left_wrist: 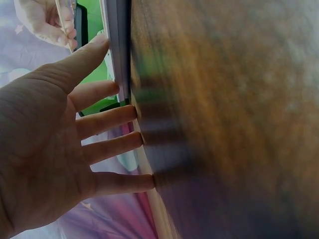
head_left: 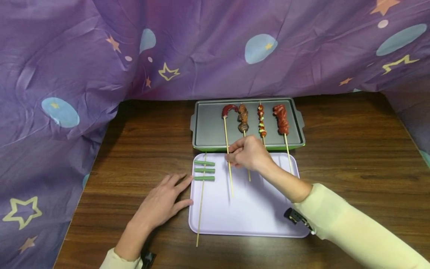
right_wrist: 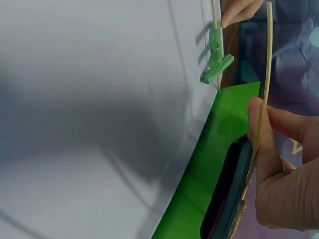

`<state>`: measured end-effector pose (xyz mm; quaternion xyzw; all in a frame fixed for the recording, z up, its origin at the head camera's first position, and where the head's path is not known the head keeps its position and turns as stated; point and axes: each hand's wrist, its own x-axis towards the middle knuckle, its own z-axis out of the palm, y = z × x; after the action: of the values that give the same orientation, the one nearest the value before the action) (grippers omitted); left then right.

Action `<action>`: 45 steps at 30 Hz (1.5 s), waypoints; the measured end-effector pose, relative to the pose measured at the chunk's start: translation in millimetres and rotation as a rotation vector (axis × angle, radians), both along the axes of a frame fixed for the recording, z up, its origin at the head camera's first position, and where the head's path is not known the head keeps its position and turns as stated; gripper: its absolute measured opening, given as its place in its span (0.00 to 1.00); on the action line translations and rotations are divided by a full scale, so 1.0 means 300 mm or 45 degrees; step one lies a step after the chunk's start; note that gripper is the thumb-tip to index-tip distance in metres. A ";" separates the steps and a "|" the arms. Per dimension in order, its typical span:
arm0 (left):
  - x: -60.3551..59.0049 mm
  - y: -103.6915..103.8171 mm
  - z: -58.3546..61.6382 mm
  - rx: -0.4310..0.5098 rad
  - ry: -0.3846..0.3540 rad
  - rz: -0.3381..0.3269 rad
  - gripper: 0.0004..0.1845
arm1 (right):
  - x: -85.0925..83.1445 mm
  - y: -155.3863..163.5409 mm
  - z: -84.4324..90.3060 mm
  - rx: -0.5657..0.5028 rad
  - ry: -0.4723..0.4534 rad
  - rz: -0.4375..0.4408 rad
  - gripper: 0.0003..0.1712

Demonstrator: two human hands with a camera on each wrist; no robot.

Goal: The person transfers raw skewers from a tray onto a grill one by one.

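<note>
Right hand (head_left: 250, 154) hovered over the far edge of the lavender tray (head_left: 248, 216), fingers curled and pinching the bamboo stick of the sausage skewer (head_left: 227, 149); right wrist view confirmed thumb and fingertips closed on that stick. Sausage end lay on the grey grill pan (head_left: 208, 130), stick trailing down onto the tray. Left hand (head_left: 161, 203) rested flat on the wooden worktop (head_left: 134, 149), fingers straight and spread, tips touching the tray's left edge, holding nothing. Just beside those fingertips lay the green bean skewer (head_left: 203, 170), 3 bean pieces on 1 stick at the tray's left side. Also on the pan, 3 more skewers: mushroom skewer (head_left: 243, 117), chilli skewer (head_left: 261, 119), meat skewer (head_left: 281, 118). Purple star-print cloth (head_left: 67, 74) draped behind.
</note>
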<state>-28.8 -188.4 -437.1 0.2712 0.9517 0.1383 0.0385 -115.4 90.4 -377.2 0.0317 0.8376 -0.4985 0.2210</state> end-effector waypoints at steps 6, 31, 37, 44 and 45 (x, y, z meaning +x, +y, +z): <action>0.001 0.001 0.002 0.000 0.010 0.002 0.37 | -0.001 -0.002 -0.001 0.044 0.027 0.021 0.11; 0.001 0.003 0.004 0.005 -0.006 0.005 0.38 | 0.137 0.009 0.140 -0.005 0.312 0.142 0.12; -0.002 0.004 0.004 0.004 0.000 0.006 0.38 | 0.257 -0.046 0.163 -0.136 0.318 0.297 0.13; 0.000 0.003 0.005 0.015 0.006 -0.004 0.37 | 0.378 -0.109 0.080 -0.205 0.312 0.458 0.12; 0.000 0.003 0.005 0.016 0.005 -0.006 0.37 | 0.393 -0.116 0.062 -0.210 0.305 0.463 0.13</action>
<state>-28.7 -187.5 -435.5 0.2738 0.9503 0.1436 0.0352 2.4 55.6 -358.5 -0.1972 0.8063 -0.5174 0.2080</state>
